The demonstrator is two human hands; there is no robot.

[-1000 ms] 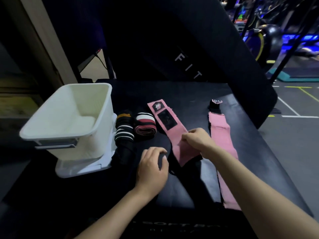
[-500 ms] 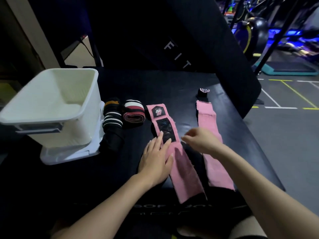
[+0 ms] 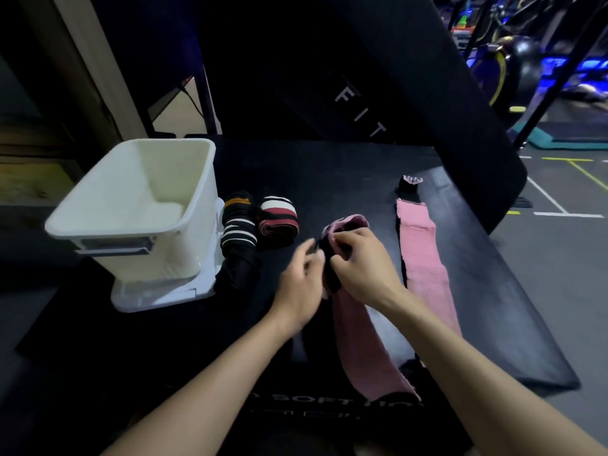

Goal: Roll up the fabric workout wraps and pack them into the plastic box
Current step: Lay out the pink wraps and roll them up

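A pink wrap (image 3: 362,340) lies lengthwise on the black padded bench (image 3: 345,172), its far end curled over into the start of a roll. My right hand (image 3: 358,268) pinches that curled end, and my left hand (image 3: 301,284), blurred, grips it from the left. A second pink wrap (image 3: 424,255) lies flat to the right. A rolled red, white and black wrap (image 3: 279,216) and a black striped wrap (image 3: 239,232) sit beside the white plastic box (image 3: 138,212), which stands open on its lid at the left.
A slanted black pad with white letters (image 3: 362,93) rises behind the bench. Gym floor with painted lines (image 3: 559,205) lies to the right, past the bench's right edge. Dim gym machines stand at the far right.
The flat far end of the pink wrap has been folded back toward me. Both hands have closed in on it; my left hand no longer lies flat on the wrap.
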